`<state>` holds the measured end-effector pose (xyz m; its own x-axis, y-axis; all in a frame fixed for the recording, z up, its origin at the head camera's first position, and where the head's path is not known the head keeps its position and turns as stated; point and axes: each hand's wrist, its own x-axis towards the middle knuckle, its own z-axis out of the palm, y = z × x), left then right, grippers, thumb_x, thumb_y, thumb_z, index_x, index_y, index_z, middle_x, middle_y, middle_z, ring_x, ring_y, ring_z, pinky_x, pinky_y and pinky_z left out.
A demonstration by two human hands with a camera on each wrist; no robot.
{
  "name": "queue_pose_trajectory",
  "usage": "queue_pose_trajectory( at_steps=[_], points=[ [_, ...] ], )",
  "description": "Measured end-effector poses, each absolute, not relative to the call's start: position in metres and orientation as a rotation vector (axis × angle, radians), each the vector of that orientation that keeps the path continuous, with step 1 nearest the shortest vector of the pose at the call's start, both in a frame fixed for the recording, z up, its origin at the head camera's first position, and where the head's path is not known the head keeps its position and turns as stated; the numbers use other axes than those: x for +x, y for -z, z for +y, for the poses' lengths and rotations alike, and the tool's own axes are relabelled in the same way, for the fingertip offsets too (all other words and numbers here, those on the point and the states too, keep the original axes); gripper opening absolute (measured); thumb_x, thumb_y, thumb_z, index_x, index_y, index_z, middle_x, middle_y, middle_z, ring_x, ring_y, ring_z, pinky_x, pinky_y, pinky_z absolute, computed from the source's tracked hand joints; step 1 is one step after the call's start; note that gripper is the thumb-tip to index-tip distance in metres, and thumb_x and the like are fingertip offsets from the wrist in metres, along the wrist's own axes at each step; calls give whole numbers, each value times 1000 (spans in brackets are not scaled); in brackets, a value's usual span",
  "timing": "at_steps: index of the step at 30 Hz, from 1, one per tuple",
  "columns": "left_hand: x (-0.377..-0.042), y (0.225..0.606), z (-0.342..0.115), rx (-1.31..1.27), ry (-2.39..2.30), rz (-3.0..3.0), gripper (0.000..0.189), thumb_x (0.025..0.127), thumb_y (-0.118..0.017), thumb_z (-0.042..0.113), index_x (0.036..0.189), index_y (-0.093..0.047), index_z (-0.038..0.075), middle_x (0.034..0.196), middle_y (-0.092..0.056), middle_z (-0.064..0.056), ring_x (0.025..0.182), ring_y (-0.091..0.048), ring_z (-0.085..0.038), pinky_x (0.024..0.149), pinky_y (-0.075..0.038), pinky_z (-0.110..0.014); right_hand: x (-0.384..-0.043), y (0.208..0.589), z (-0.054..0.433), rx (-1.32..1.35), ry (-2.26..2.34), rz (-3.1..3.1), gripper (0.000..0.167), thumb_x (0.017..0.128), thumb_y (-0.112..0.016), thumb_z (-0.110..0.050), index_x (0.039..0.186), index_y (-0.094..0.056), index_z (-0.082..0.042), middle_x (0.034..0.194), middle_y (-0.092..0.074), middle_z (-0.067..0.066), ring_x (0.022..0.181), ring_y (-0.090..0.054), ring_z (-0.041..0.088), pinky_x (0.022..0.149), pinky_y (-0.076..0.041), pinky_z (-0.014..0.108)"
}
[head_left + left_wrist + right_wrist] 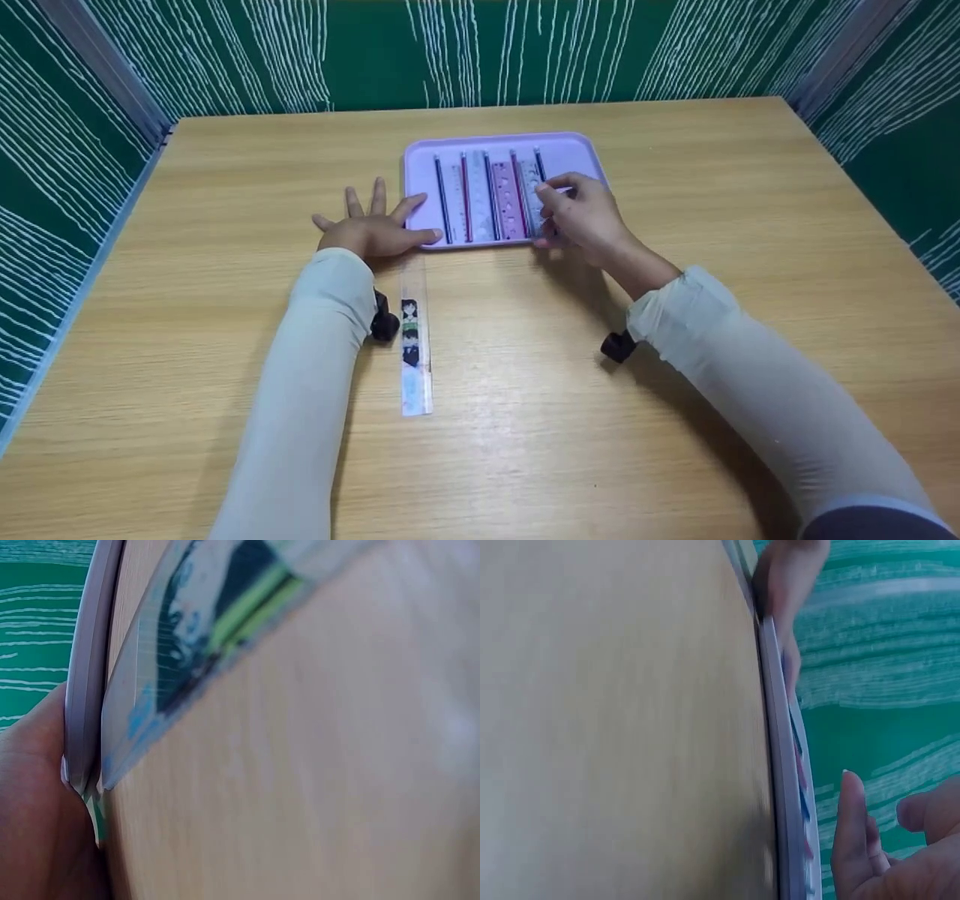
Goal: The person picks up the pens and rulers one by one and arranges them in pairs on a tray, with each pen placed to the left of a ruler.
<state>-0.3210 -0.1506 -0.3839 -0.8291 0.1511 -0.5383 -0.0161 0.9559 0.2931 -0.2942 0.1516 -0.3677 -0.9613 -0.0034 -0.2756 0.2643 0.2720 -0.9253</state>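
Note:
A lilac tray [576,156] lies near the table's middle, holding several dark and red pencils [441,196] side by side. Among them are clear rulers [478,202] and a pink ruler [507,201]. My left hand [375,232] has its fingers spread at the tray's front left corner, thumb and forefinger over the rim. Over the tray's right part is my right hand [589,217], its fingers bent. In the right wrist view, this hand's thumb and fingers [849,832] stand apart with nothing between them. A clear ruler with cartoon figures [416,390] lies below the tray.
A wooden table [525,450] spreads under everything. Green walls with white streaks [375,60] rise behind its far edge and on both sides. Black wrist cameras [385,324] hang under both pale sleeves.

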Motion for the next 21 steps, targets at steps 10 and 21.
queue_pose_trajectory(
  at_steps=[10, 21],
  points=[
    [-322, 383, -149, 89, -379, 2521, 93, 79, -37, 95, 154, 7, 61, 165, 37, 1, 146, 38, -47, 98, 22, -88, -261, 369, 121, 89, 1859, 2040, 40, 103, -63, -29, 137, -52, -11, 111, -58, 18, 73, -68, 22, 68, -65, 40],
    [-322, 384, -150, 90, -373, 2523, 94, 79, -36, 95, 155, 7, 60, 165, 37, 0, 146, 38, -46, 99, 21, -88, -240, 376, 95, 91, 1795, 1890, 45, 106, -54, -35, 142, -47, -8, 119, -61, 23, 80, -72, 28, 74, -65, 46]
  ],
)
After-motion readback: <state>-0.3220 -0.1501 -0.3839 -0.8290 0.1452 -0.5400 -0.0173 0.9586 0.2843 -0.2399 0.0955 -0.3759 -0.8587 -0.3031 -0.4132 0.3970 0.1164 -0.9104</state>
